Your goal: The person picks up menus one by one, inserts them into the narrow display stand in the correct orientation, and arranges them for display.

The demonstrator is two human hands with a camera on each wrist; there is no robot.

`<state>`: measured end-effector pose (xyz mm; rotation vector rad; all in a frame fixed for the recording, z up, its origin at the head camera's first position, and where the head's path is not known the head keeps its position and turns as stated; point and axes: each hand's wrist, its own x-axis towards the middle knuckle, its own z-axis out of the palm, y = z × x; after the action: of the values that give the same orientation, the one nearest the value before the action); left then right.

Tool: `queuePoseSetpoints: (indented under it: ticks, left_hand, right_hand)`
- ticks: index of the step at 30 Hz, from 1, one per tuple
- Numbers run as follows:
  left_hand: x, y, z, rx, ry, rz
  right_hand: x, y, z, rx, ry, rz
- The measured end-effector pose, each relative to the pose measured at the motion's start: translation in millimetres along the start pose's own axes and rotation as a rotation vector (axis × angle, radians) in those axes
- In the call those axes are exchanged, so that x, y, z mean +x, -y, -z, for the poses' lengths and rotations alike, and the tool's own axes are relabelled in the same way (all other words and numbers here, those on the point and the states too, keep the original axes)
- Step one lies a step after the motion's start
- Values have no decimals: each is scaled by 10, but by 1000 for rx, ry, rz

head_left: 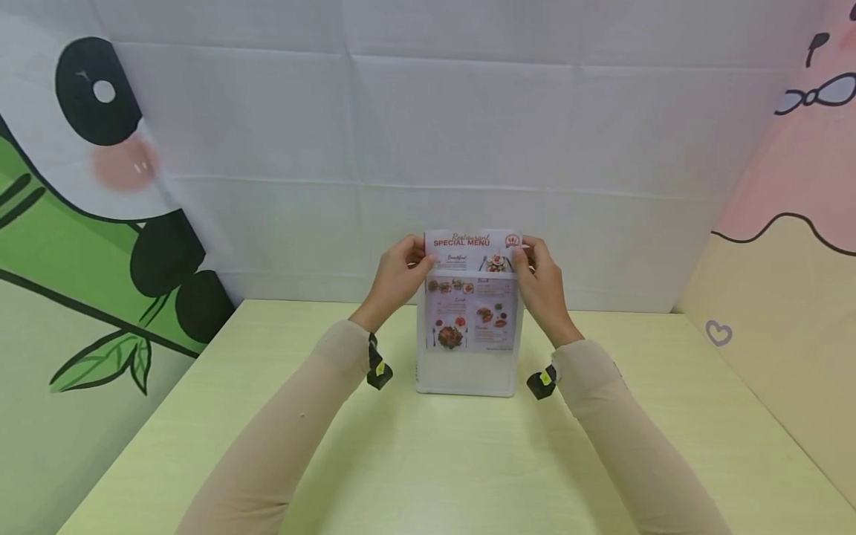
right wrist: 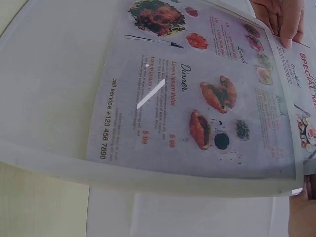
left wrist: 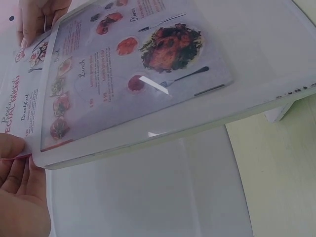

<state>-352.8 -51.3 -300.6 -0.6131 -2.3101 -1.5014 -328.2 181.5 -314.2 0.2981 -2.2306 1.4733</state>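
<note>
A printed restaurant menu sheet sits partway inside an upright white display stand with a clear front. The sheet's top strip sticks out above the stand's upper edge; its lower part shows through the front, with a white band below it. My left hand pinches the sheet's upper left edge between thumb and fingers. At the upper right edge, my right hand pinches the sheet likewise. Both wrist views show the menu behind the glossy panel, its heading beyond the rim. In the right wrist view the stand fills the left side.
The stand is on a pale yellow table. Behind it hangs a creased white cloth. Painted cartoon panels stand left and right. Each wrist carries a small black camera.
</note>
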Motion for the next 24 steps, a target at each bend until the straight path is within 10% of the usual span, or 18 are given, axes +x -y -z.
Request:
queuePoseSetpoints:
  ticks: [24]
  left_hand:
    - [13, 27, -10, -26, -2, 4]
  right_hand:
    - [14, -9, -13, -48, -27, -29]
